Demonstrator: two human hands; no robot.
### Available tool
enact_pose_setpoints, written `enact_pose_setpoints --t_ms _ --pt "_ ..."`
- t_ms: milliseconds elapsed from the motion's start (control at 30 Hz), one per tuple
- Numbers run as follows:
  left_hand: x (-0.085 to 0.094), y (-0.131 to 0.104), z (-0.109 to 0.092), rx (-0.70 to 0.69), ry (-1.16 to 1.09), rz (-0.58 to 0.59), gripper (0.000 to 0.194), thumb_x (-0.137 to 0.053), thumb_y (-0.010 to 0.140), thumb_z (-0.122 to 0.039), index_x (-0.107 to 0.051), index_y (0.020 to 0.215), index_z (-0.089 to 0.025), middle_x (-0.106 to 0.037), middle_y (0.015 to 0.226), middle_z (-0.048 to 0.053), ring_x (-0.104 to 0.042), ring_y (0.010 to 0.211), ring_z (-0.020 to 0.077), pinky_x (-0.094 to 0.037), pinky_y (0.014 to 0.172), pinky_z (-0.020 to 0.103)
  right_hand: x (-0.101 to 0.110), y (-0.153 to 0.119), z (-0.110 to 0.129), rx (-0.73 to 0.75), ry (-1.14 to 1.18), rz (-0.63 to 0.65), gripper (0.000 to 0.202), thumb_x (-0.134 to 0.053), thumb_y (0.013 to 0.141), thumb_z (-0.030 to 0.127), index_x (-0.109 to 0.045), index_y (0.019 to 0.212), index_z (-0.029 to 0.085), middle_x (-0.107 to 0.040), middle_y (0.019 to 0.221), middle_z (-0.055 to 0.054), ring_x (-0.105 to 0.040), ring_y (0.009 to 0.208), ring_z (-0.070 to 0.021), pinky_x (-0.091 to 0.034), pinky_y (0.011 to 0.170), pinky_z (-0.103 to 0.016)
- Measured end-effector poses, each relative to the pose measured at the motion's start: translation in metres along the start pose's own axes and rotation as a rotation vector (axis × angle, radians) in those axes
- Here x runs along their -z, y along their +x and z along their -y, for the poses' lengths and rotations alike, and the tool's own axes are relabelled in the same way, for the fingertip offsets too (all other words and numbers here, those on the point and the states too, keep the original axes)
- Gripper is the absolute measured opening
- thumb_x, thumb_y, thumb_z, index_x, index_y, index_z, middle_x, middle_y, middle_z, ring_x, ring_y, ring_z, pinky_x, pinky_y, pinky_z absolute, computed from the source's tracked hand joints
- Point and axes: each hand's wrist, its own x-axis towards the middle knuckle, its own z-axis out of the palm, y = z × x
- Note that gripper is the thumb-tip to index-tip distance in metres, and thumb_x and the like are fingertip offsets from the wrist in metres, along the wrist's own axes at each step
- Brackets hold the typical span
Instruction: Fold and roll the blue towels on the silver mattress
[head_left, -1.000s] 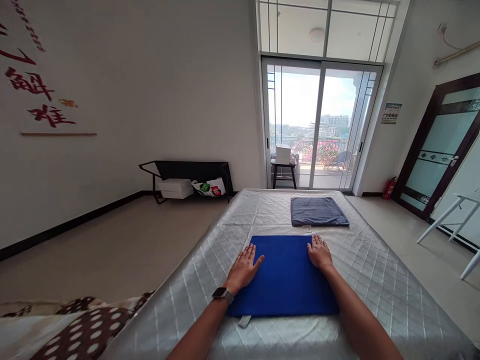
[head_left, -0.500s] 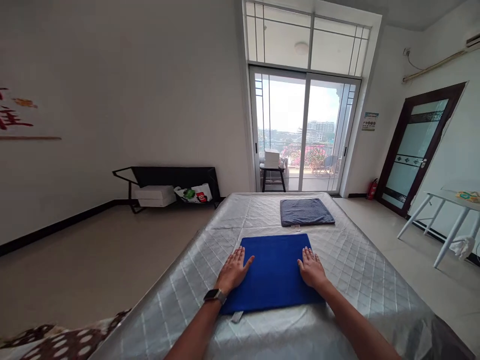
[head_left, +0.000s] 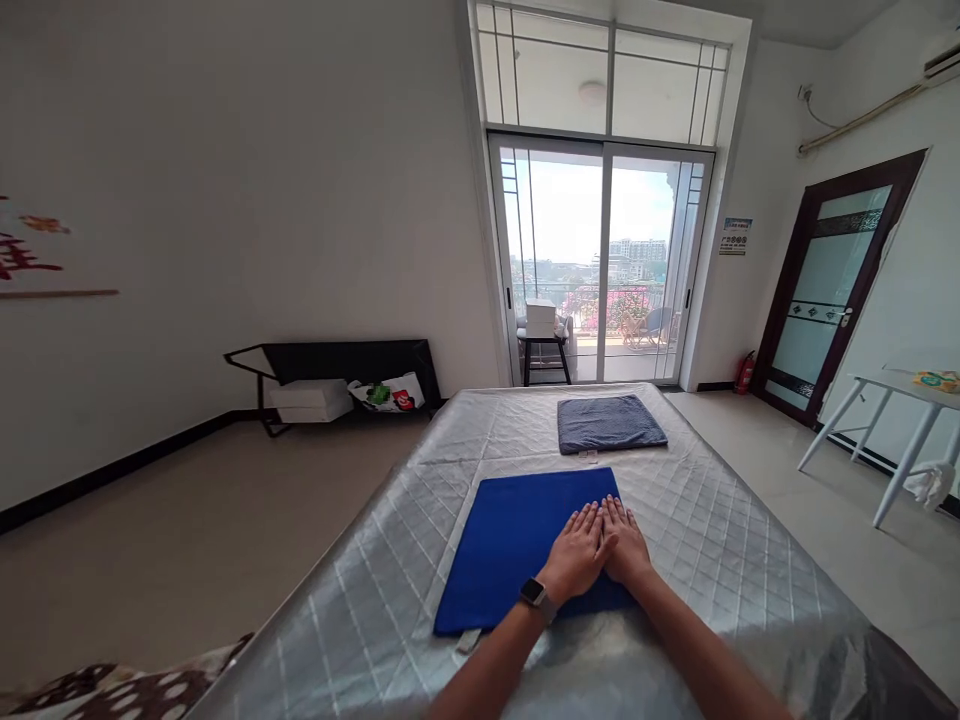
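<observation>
A flat blue cloth (head_left: 491, 560), rectangular with a small white tag at its near left edge, lies on the silver quilted table cover (head_left: 375, 570). My left hand (head_left: 579, 553), with a watch (head_left: 534, 594) on its wrist, rests flat on the right part of the cloth, fingers stretched out. Beside it and touching it, my right hand (head_left: 625, 545) lies flat along the cloth's right edge. The left thumb reaches over the right hand. Farther back on the cover is a flat grey-blue cloth (head_left: 611, 424).
Against the left wall stands a black bench-like frame (head_left: 345, 360) with a white box (head_left: 311, 398) and a printed bag (head_left: 388, 393). A dark stool (head_left: 546, 345) is by the sliding glass door. On the right are a white table (head_left: 904, 385) and a fire extinguisher (head_left: 744, 373).
My left hand has slid right across the blue cloth, from its left edge to beside my right hand. The right hand stays near the cloth's right edge.
</observation>
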Motion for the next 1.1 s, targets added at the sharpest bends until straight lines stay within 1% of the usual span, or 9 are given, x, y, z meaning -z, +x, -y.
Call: enact_pose_setpoints --t_ms 67,133,200,400,467,533,700,900,1100 --pt "-0.006 0.001 -0.013 0.000 -0.037 0.021 0.065 -0.014 0.102 -0.050 -0.031 0.153 -0.012 -0.037 0.158 0.014 -0.030 0.148 0.0232 -0.030 0.120 0.044 -0.003 0.001 -0.003 0.028 -0.017 0.000 0.061 -0.032 0.096 0.026 -0.028 0.155 0.010 -0.018 0.163 -0.012 -0.012 0.152 -0.0228 -0.016 0.121 -0.042" --pt "-0.004 -0.007 -0.007 0.033 -0.033 0.031 0.066 -0.013 0.102 -0.051 -0.032 0.153 -0.013 -0.037 0.158 0.013 -0.029 0.148 0.0224 -0.029 0.121 0.043 -0.004 0.001 -0.003 0.025 -0.015 -0.016 0.061 -0.031 0.096 0.027 -0.027 0.155 0.010 -0.019 0.162 -0.012 -0.014 0.152 -0.0230 -0.017 0.121 -0.043" --pt "0.003 -0.024 0.015 0.074 0.003 0.029 0.067 -0.014 0.102 -0.053 -0.036 0.151 -0.015 -0.037 0.158 0.011 -0.029 0.148 0.0225 -0.028 0.121 0.044 -0.001 0.001 0.000 0.001 0.001 -0.031 0.061 -0.027 0.098 0.030 -0.026 0.155 0.007 -0.020 0.162 -0.014 -0.016 0.151 -0.0232 -0.017 0.121 -0.044" --pt "0.024 -0.093 0.109 0.304 0.152 0.024 0.070 -0.016 0.100 -0.057 -0.038 0.150 -0.012 -0.037 0.158 0.013 -0.030 0.147 0.0261 -0.028 0.120 0.048 0.005 -0.001 0.006 -0.030 0.032 -0.033 0.062 -0.022 0.101 0.036 -0.027 0.154 0.004 -0.022 0.161 -0.015 -0.015 0.151 -0.0224 -0.014 0.121 -0.041" --pt "0.025 -0.112 0.129 0.348 0.187 0.031 0.071 -0.016 0.100 -0.057 -0.036 0.151 -0.012 -0.036 0.158 0.013 -0.031 0.147 0.0260 -0.028 0.120 0.047 0.003 0.000 0.005 -0.030 0.030 -0.047 0.062 -0.023 0.101 0.037 -0.028 0.154 0.005 -0.023 0.161 -0.014 -0.015 0.151 -0.0226 -0.013 0.122 -0.042" --pt "0.026 -0.125 0.138 0.378 0.207 0.037 0.073 -0.015 0.100 -0.058 -0.034 0.152 -0.011 -0.035 0.159 0.013 -0.031 0.147 0.0252 -0.029 0.120 0.045 0.000 0.001 0.004 -0.029 0.027 -0.058 0.062 -0.024 0.101 0.037 -0.026 0.155 0.006 -0.023 0.161 -0.014 -0.015 0.151 -0.0233 -0.013 0.122 -0.042" --pt "0.035 -0.131 0.128 0.413 0.246 0.023 0.072 -0.020 0.100 -0.057 -0.036 0.151 -0.008 -0.035 0.158 0.016 -0.029 0.148 0.0277 -0.028 0.120 0.047 -0.001 0.003 -0.001 0.013 0.025 -0.078 0.061 -0.024 0.100 0.032 -0.016 0.158 0.013 -0.022 0.161 -0.011 -0.017 0.151 -0.0226 -0.010 0.123 -0.044" --pt "0.040 -0.131 0.090 0.252 0.172 -0.083 0.056 -0.027 0.102 -0.049 -0.038 0.151 -0.023 -0.039 0.158 0.010 -0.031 0.147 0.0251 -0.031 0.119 0.050 0.009 -0.034 0.000 0.032 0.001 -0.049 0.060 -0.024 0.102 0.037 -0.021 0.157 0.013 -0.023 0.161 -0.011 -0.018 0.151 -0.0226 -0.013 0.122 -0.045" --pt "0.032 -0.123 0.051 0.140 0.085 0.013 0.058 -0.028 0.101 -0.053 -0.037 0.151 -0.025 -0.036 0.159 0.009 -0.030 0.148 0.0245 -0.030 0.119 0.047 0.019 -0.069 0.005 0.008 0.039 0.073 0.065 -0.023 0.102 0.044 -0.021 0.157 0.009 -0.021 0.162 -0.013 -0.014 0.152 -0.0212 -0.015 0.121 -0.042"
